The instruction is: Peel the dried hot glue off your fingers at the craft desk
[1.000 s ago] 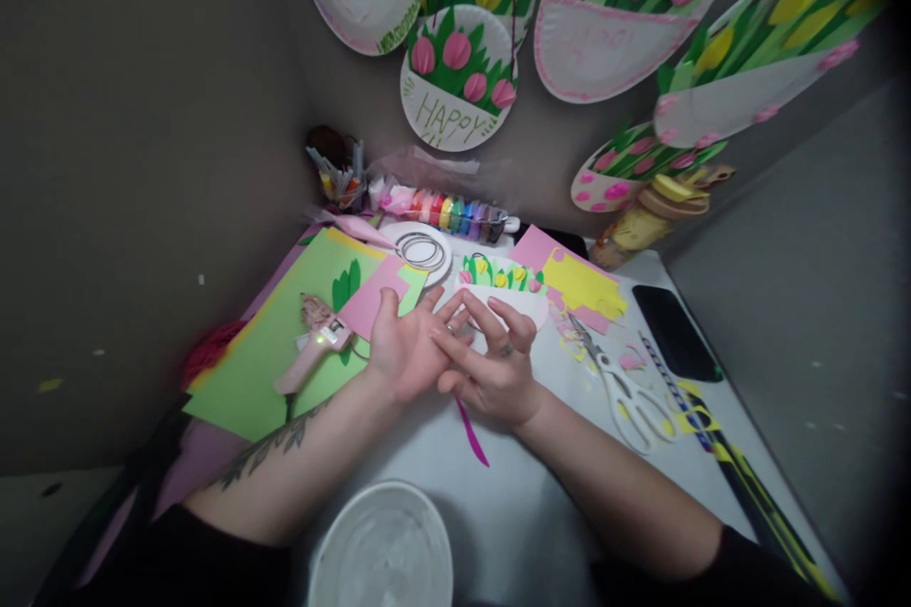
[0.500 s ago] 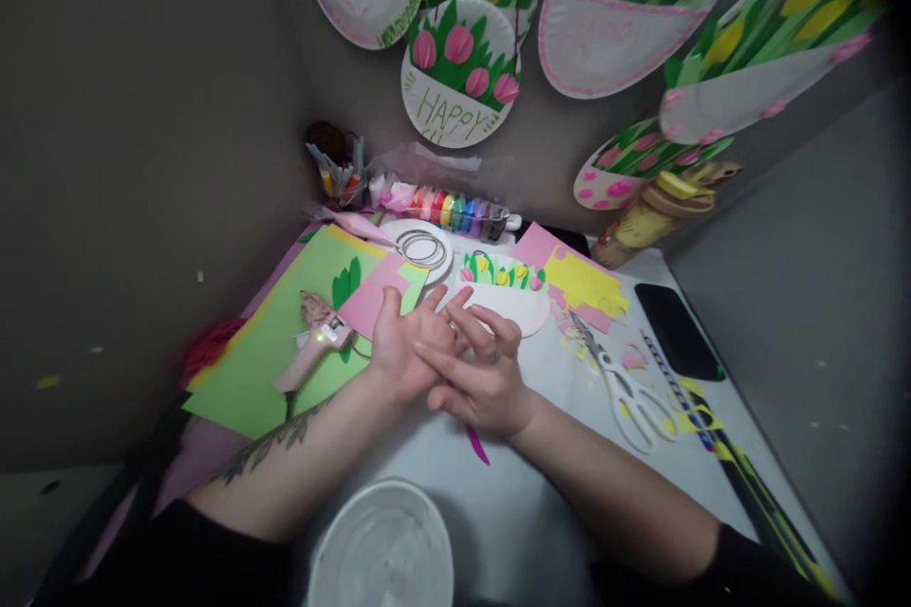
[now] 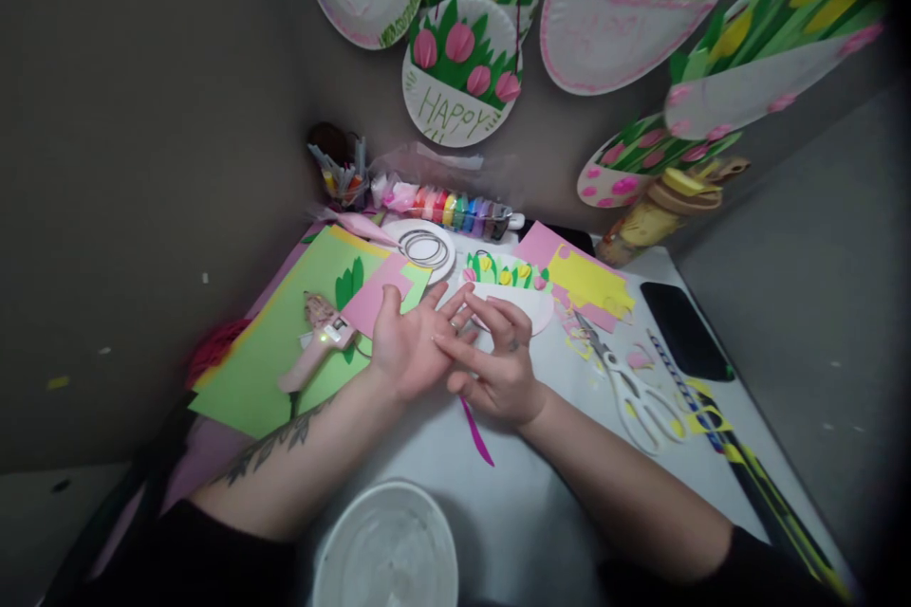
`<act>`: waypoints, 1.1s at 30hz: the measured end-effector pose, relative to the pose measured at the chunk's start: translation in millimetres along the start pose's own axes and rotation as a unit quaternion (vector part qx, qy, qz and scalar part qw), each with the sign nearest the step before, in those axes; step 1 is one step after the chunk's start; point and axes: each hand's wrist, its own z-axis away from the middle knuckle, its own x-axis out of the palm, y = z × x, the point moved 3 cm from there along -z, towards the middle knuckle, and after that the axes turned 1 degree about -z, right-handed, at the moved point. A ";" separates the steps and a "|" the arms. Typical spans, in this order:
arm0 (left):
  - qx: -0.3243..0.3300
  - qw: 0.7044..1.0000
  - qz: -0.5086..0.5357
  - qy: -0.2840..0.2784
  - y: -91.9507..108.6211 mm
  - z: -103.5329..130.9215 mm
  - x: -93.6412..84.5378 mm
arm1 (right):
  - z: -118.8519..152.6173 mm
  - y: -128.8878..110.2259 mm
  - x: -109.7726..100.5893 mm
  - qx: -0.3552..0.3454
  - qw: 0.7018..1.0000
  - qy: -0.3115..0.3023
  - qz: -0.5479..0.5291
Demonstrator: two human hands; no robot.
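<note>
My left hand [image 3: 411, 346] is held palm up over the table, its fingers spread and nothing in it. Across its fingers reaches my right hand [image 3: 498, 365], whose loosely curved fingers are apart and touch or nearly touch the left fingers. Just behind both hands lies a half paper plate [image 3: 509, 305] decorated with small yellow and pink paper tulips, partly covered by my fingers. A curved magenta strip [image 3: 475, 436] lies on the table below my right hand. Left of my left hand, a pink glue gun [image 3: 320, 348] with a lit green light rests on green paper.
White scissors [image 3: 633, 389], a dark phone [image 3: 687, 330] and yellow paper scraps are at right. A white tub [image 3: 388, 550] stands at the front edge. Green paper [image 3: 263, 365] spreads left; clay pots [image 3: 455, 209] and a tumbler [image 3: 661, 213] stand behind. Tulip plates [image 3: 462, 104] hang on the wall.
My right hand has slid slightly right, from the left palm toward its fingers. The left hand has stayed nearly still, palm up. The view has shifted a little.
</note>
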 end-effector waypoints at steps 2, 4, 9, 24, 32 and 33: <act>0.009 1.000 -0.001 -0.010 1.3 -0.7 0.2 | 0.7 -1.8 0.5 -0.024 1.000 -0.004 -0.010; 0.005 1.000 -0.004 0.005 0.8 -0.9 -0.9 | 1.0 -2.3 1.8 -0.027 1.000 -0.013 -0.007; 0.002 1.000 0.004 0.014 0.7 0.0 0.2 | 1.4 -0.5 0.0 -0.016 1.000 0.004 0.023; -0.004 0.999 -0.023 0.032 -2.0 -1.1 -2.2 | 0.4 -2.5 2.8 -0.031 0.999 -0.012 0.036; -0.001 0.999 -0.028 0.015 -1.0 0.7 -0.7 | -1.9 -6.6 1.2 -0.050 0.998 0.001 0.039; -0.006 0.999 -0.029 0.020 -1.1 0.9 -1.2 | -2.0 -6.6 1.5 -0.048 0.998 -0.002 0.047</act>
